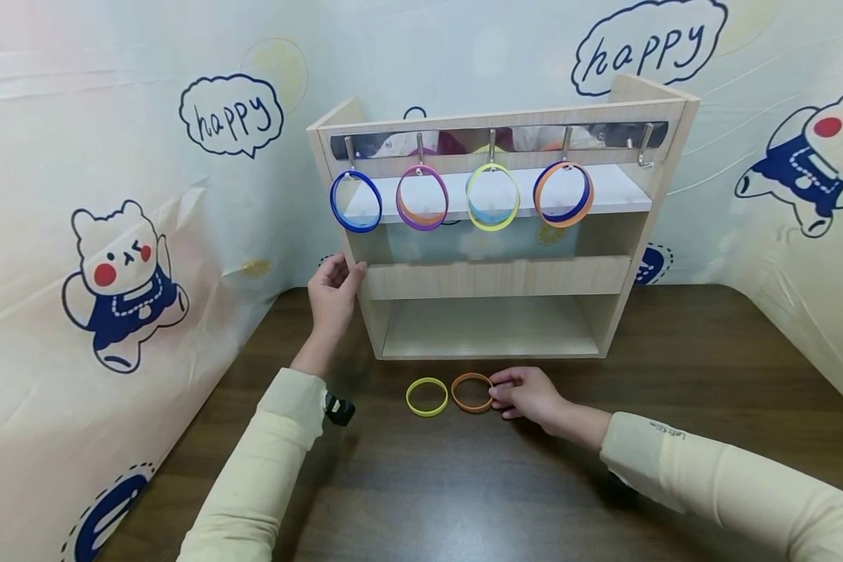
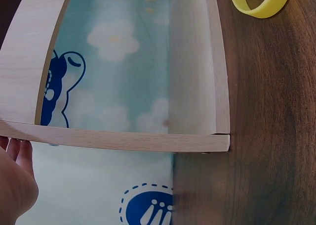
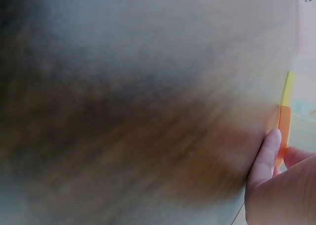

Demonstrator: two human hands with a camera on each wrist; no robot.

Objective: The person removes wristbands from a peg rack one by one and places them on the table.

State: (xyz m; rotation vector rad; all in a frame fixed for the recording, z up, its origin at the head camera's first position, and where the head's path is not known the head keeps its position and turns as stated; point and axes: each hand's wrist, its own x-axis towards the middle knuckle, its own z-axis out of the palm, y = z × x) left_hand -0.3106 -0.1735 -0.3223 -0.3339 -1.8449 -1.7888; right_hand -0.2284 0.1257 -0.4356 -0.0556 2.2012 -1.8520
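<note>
We log the orange ring (image 3: 285,117) and yellow ring (image 2: 269,8) as smooth, matt, rubbery-looking plastic; rack (image 1: 495,281) of pale wood-grain board, low sheen. Its strip (image 1: 607,137) and hooks (image 1: 645,143) read as metal, the strip mirror-glossy. We note a glossy dark wood-grain tabletop (image 1: 464,484), creased sheet backdrop (image 1: 207,257), matt cloth sleeves (image 1: 249,476).

this looks like a small, screened-off tabletop setting, with creased pale sheeting (image 1: 14,234), printed with cartoon bears (image 1: 128,293) and "happy" speech bubbles (image 1: 231,115), hanging behind and on both sides of a dark wood-grain table (image 1: 506,484).
</note>
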